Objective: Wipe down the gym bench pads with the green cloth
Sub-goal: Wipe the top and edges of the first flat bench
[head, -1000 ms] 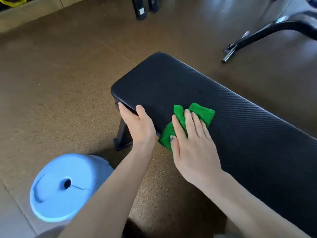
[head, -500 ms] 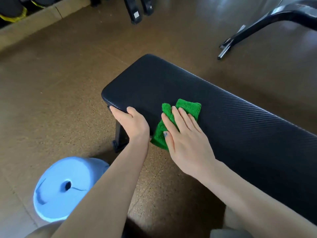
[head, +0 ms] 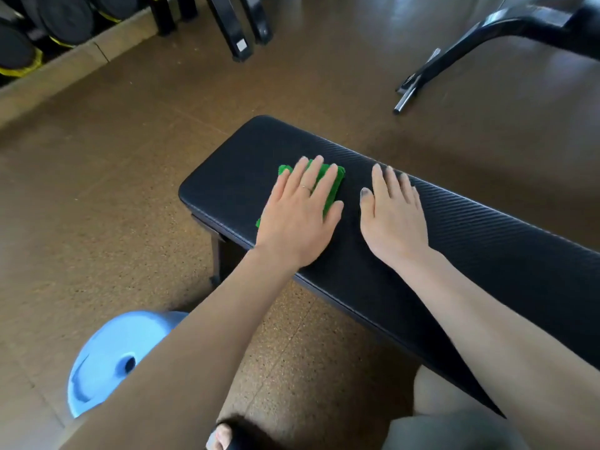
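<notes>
cloth: green cloth (head: 328, 185) lies flat on bench pad (head: 454, 241) near its end, pinned under left hand (head: 298, 219), fingers straight.
change: 0.5 s ago it was pressed by right hand (head: 394, 219); now handed over, right laid flat & bare just beside.
meaning: wiping prob. carried on w/ left.
writing: none legible.

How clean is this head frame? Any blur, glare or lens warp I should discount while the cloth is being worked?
Head view: the blue stool is smeared at its edges, motion blur; the right hand's fingertips are soft, while the left hand on the green cloth reads sharper. Window glare washes the floor at top. The bench pad's long edge bows, showing wide-angle distortion.
</notes>
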The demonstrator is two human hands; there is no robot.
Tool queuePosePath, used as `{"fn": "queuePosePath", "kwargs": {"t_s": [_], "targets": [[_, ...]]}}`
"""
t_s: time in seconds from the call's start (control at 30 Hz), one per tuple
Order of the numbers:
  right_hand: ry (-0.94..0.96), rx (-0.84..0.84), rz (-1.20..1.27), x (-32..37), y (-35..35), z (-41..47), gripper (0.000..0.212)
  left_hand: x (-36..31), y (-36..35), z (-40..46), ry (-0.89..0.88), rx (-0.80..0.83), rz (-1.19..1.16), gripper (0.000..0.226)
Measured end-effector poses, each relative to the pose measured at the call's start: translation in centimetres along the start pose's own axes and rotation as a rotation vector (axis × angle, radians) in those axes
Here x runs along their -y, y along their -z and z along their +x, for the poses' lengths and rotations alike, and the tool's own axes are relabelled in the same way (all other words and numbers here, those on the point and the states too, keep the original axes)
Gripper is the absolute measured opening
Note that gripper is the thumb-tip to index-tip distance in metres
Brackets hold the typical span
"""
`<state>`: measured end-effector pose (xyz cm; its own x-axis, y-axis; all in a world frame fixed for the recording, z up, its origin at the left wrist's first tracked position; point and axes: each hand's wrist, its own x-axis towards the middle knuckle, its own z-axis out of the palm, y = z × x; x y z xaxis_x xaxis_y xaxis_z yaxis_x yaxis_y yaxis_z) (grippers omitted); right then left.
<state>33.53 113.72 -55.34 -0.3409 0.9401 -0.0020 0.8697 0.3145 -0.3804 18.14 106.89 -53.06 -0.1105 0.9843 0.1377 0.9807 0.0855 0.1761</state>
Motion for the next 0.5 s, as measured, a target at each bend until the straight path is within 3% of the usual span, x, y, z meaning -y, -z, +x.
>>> {"fn": "queuePosePath", "kwargs": {"t_s": [0.1,0.5], "targets": [[0.013,0.022,-0.191,-1.1,-1.1,-0.1,0.061,0.2,-2.1,1.8,0.062,0.178,0.061,0.057],[0.047,0.010,-0.236,-0.8,-1.3,-0.4,0.062,0.1,-0.2,-8.2,0.208,0.228,0.040,0.059]]}}
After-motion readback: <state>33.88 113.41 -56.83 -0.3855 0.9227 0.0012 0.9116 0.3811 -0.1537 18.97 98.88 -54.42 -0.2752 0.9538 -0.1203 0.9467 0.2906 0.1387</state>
